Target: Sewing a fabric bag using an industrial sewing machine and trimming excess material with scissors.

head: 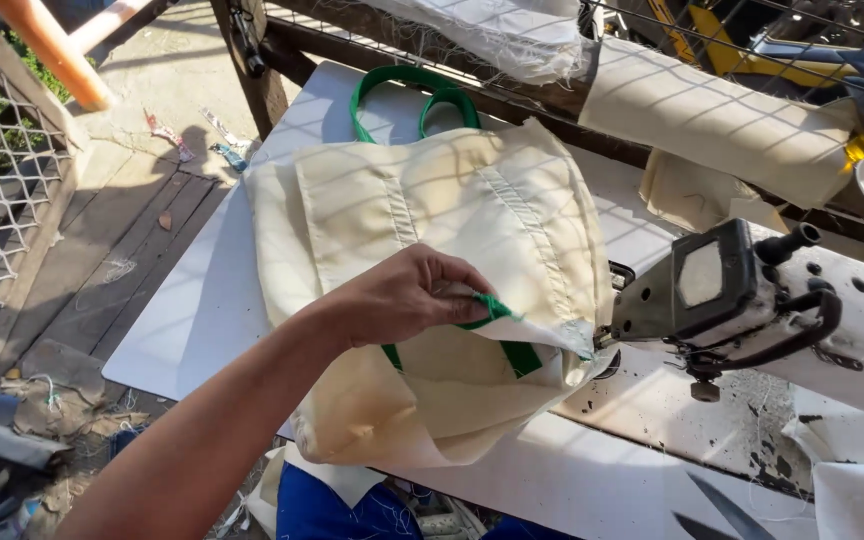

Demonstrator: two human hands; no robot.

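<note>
Your left hand [407,297] reaches in from the lower left and pinches the folded top edge of a cream fabric bag [432,270], fingers closed on the cloth where a green strap [512,340] is tucked under the hem. You hold it there, it seems, so the strap end stays trapped between the layers as the edge meets the sewing machine head [722,290]; the corner of the hem lies right at the needle area, just beside the machine's front end. Your right hand is not in view, so nothing can be said of its grip.

The bag lies spread across the white table [202,320], its body pushed away from you and to the left, which keeps the bulk of the cloth off the seam line and lets only the rim feed toward the machine. At the far end the two green handle loops [412,95] lie flat on the table, out of the way of the stitching. The lower part of the bag hangs over the near table edge toward your lap.

Behind the machine, a roll of cream cloth [722,120] rests against a wire fence [652,40], near but apart from the work. Dark scissor blades [717,510] lie on the table at the lower right, well apart from your hand. The shadow of the fence mesh falls across bag and table.
</note>
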